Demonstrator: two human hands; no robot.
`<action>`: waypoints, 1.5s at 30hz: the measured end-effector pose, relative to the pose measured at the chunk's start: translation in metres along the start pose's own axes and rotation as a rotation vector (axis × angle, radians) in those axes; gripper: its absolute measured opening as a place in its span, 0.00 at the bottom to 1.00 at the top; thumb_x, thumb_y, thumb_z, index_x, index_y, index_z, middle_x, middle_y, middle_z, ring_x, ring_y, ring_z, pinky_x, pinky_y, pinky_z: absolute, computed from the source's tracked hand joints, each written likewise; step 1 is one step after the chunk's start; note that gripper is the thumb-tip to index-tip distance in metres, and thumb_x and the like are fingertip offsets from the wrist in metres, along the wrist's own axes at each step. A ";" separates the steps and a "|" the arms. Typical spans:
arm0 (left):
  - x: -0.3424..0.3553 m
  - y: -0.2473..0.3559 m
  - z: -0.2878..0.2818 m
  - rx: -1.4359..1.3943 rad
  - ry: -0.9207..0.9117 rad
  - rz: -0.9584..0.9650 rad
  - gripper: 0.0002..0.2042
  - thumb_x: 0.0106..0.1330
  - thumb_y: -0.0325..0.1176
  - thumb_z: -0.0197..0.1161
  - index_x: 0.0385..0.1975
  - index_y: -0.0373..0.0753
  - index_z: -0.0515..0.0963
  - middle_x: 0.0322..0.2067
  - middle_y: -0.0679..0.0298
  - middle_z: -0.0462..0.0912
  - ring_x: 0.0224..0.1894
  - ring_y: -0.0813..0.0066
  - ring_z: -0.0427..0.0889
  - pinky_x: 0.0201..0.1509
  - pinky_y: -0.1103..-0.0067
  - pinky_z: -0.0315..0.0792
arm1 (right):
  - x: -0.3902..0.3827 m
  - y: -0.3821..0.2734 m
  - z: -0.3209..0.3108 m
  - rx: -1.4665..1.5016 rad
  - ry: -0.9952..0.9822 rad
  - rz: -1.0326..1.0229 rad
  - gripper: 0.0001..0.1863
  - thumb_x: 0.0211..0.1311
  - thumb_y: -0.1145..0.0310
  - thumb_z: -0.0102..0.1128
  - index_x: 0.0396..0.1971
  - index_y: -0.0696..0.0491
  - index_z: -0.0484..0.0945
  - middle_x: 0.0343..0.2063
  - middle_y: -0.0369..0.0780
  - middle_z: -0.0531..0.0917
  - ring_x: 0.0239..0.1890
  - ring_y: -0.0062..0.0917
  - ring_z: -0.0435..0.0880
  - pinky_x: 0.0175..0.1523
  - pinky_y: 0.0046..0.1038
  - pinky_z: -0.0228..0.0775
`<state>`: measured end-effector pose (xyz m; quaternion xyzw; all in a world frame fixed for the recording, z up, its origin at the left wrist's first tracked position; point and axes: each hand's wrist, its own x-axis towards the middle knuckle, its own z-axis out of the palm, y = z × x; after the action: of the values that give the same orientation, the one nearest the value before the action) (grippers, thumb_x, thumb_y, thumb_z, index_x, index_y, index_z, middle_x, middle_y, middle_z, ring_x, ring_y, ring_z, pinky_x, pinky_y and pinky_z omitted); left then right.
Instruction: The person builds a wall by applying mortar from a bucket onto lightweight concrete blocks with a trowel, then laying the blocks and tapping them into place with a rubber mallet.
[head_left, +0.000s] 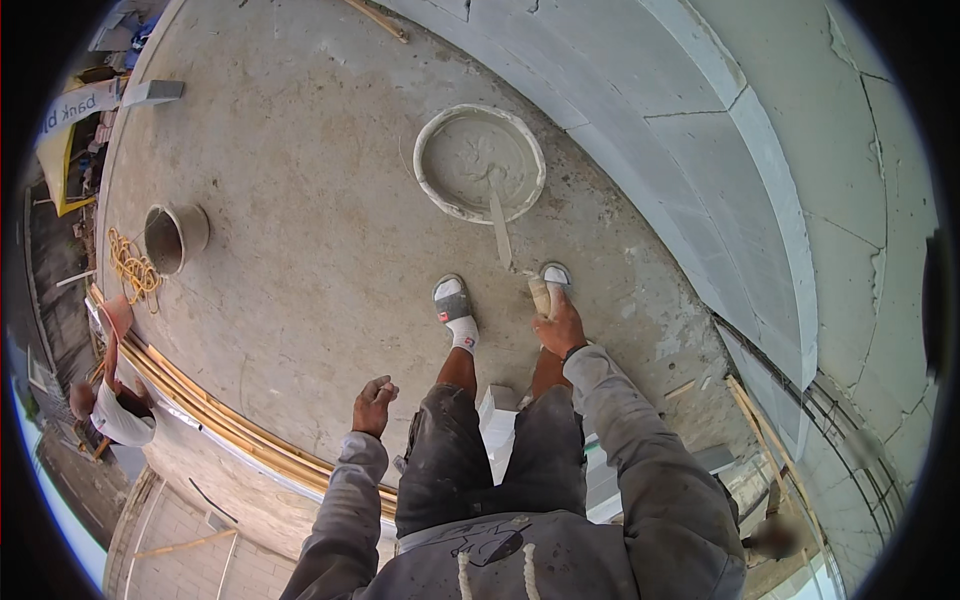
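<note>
My right hand [562,328] is closed around the pale handle of a trowel [500,230], in front of my right foot. The trowel's narrow, mortar-smeared blade points away from me, and its far end overlaps the near rim of a round tub [424,185]. Wet grey mortar [465,165] fills much of the tub, with a churned patch near the middle. Out to the left, my left hand [374,404] hangs in the air with its fingers loosely bent and nothing visible in it.
A bucket [192,232] stands at left beside a coiled yellow rope [130,262]. Wooden boards [215,405] lie along the lower left. A grey block wall [690,150] curves along the right. At far left, another person [125,415] reaches toward an orange container [116,314].
</note>
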<state>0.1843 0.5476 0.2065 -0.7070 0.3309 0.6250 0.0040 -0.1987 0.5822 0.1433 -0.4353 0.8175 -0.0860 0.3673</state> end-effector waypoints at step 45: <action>-0.076 0.317 0.199 0.807 -0.295 0.487 0.16 0.61 0.32 0.55 0.42 0.25 0.73 0.34 0.52 0.79 0.36 0.64 0.81 0.40 0.73 0.77 | -0.241 0.305 -0.195 0.958 0.709 1.278 0.23 0.40 0.63 0.59 0.38 0.61 0.76 0.39 0.53 0.79 0.45 0.45 0.78 0.49 0.35 0.69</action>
<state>-0.1409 0.4190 0.3600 -0.4553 0.6981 0.5232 0.1780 -0.4433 0.9187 0.2688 0.3603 0.8469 -0.3282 0.2125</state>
